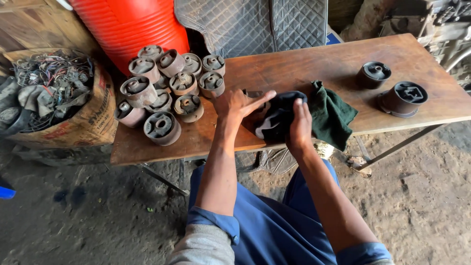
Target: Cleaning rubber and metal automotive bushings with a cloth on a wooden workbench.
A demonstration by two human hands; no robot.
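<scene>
This place is a rough vehicle repair workshop. A worn wooden bench [294, 68] stands on a dirt floor [98, 216] and carries many rusty rubber-and-metal bushings [164, 86]. A cardboard box [93, 120] full of tangled old wires [51, 73] stands beside it, and an orange barrel [132, 24] stands behind.

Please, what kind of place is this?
Probably a vehicle repair workshop: rusty rubber bushings piled on a wooden bench, a box of tangled wires, and a dirt floor.
</scene>
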